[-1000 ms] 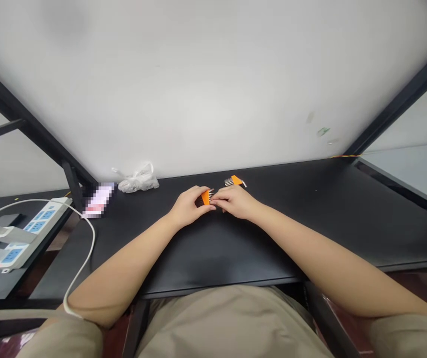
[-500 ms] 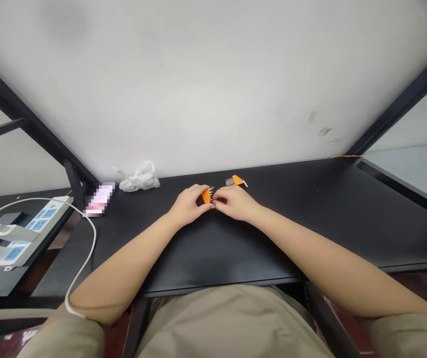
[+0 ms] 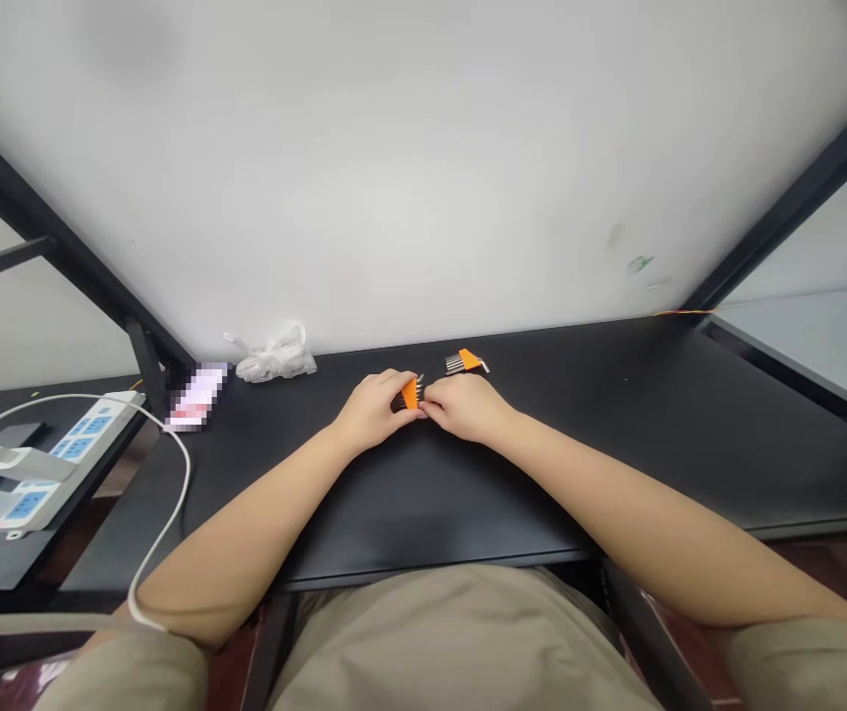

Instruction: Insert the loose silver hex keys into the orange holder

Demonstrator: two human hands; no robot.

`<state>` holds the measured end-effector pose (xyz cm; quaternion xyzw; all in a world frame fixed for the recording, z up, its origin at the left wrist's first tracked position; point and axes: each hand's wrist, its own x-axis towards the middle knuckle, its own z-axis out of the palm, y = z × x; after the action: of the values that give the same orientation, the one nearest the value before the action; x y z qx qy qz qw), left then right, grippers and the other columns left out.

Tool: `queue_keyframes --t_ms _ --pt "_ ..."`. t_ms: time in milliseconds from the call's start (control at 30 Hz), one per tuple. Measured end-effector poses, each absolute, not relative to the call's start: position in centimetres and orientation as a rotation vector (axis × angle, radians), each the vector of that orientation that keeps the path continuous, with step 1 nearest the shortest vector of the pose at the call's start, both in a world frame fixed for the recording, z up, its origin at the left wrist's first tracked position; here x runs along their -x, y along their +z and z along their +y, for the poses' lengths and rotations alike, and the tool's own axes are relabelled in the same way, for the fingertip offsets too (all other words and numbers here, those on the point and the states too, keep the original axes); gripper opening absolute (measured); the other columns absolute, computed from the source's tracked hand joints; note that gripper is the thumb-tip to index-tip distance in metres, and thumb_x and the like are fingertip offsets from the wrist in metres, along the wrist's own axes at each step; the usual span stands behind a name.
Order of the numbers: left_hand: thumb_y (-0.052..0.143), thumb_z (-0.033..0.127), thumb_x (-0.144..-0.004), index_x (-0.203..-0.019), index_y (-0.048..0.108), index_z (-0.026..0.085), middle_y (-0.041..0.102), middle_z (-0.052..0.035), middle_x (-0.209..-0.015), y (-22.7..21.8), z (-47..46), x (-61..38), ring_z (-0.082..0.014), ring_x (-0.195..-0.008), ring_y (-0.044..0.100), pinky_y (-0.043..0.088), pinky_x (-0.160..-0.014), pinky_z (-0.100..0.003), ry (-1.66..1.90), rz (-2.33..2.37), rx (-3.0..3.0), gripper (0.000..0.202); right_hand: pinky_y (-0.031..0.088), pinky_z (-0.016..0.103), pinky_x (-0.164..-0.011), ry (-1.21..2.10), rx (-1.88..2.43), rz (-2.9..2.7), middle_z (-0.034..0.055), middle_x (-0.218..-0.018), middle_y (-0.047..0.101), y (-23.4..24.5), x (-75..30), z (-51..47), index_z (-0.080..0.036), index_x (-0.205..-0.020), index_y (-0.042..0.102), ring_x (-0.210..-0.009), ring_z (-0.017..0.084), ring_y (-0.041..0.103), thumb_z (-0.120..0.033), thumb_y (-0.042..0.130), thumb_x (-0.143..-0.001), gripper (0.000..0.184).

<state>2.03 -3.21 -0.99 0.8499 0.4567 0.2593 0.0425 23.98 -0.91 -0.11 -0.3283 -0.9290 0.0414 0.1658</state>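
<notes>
**Your left hand (image 3: 371, 410) and right hand (image 3: 464, 408) meet on a hex key set (image 3: 410, 394)**

Head view, only one. Both forearms angle in from the bottom corners, wrists low, hands together at mid-bench. Your left fingers (image 3: 386, 387) are curled and clenched around the set's orange holder. Your right fingers (image 3: 427, 403) are closed against its metal keys, right beside the holder, pinching as far as can be seen; the exact key is hidden. The set is off the surface or barely above it, cannot tell which, held between your hands.

A second orange hex key set (image 3: 466, 361) lies just past your right hand, keys pointing left, not touched. The black bench (image 3: 557, 474) has open room to the right of your hands and between them and its near edge, which runs just in front of your khaki shirt (image 3: 453, 642). Its far edge meets a white wall (image 3: 423, 168) just past the hands. Toward your left, along that far edge, sit a crumpled plastic bag (image 3: 276, 357) and a pixelated phone (image 3: 196, 397). Further left, a power strip (image 3: 60, 459) with a white cable (image 3: 185, 474) sits beside your left arm.
</notes>
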Motion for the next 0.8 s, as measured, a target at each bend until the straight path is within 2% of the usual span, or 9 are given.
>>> queue_keyframes --t_ms 133,267,333,500,600,800 --pt "0.075 0.053 -0.084 -0.134 0.057 0.025 0.068 -0.0067 -0.122 -1.0 -3.0 -1.8 -0.0256 -0.108 0.066 0.05 -0.097 -0.041 0.761 1.447 -2.563 0.06 0.035 0.029 -0.069 0.176 1.048 -2.646 0.0063 -0.087 0.07 0.1 -24.9 0.3 -0.018 -0.085 0.069 -0.078 0.017 0.06 -0.032 0.054 -0.098 0.025" --pt "0.075 0.054 -0.083 -0.134 0.058 0.024 0.068 -0.0065 -0.122 -1.3 -2.7 -1.3 -0.0252 -0.108 0.066 0.051 -0.097 -0.04 0.757 1.479 -2.5 0.061 0.039 0.028 -0.069 0.438 1.058 -2.708 0.0064 -0.101 0.069 0.3 -26.6 1.8 -0.021 -0.098 0.071 -0.081 0.017 0.059 -0.033 0.061 -0.092 0.016" --pt "0.076 0.055 -0.082 -0.134 0.059 0.024 0.067 -0.0063 -0.123 -1.5 -2.5 -1.1 -0.0248 -0.11 0.066 0.051 -0.099 -0.039 0.776 1.485 -2.47 0.062 0.041 0.028 -0.07 0.504 1.02 -2.766 0.0063 -0.103 0.069 0.3 -27.1 2.1 -0.021 -0.095 0.07 -0.082 0.017 0.059 -0.028 0.064 -0.089 0.012" --pt "0.076 0.057 -0.081 -0.135 0.058 0.023 0.067 -0.006 -0.125 -1.7 -2.3 -1.0 -0.0246 -0.112 0.065 0.051 -0.101 -0.038 0.77 1.487 -2.47 0.067 0.037 0.028 -0.065 0.377 1.142 -2.829 0.007 -0.089 0.068 0.4 -26.3 1.2 -0.018 -0.078 0.066 -0.076 0.018 0.058 -0.016 0.064 -0.082 0.005" --pt "0.077 0.055 -0.081 -0.138 0.055 0.024 0.067 -0.0069 -0.127 -1.5 -2.4 -1.1 -0.0263 -0.114 0.065 0.05 -0.102 -0.04 0.755 1.509 -2.502 0.069 0.035 0.028 -0.063 0.282 1.131 -2.776 0.0074 -0.087 0.068 0.6 -25.5 0.3 -0.017 -0.079 0.063 -0.074 0.017 0.057 -0.016 0.062 -0.082 0.004" --pt "0.077 0.057 -0.08 -0.136 0.056 0.025 0.068 -0.0069 -0.128 -1.2 -2.7 -1.2 -0.0284 -0.114 0.065 0.049 -0.102 -0.043 0.751 1.538 -2.519 0.068 0.031 0.026 -0.062 0.41 0.979 -2.694 0.001 -0.076 0.064 0.8 -25.0 -0.3 -0.019 -0.081 0.057 -0.065 0.012 0.052 -0.016 0.056 -0.088 0.008"
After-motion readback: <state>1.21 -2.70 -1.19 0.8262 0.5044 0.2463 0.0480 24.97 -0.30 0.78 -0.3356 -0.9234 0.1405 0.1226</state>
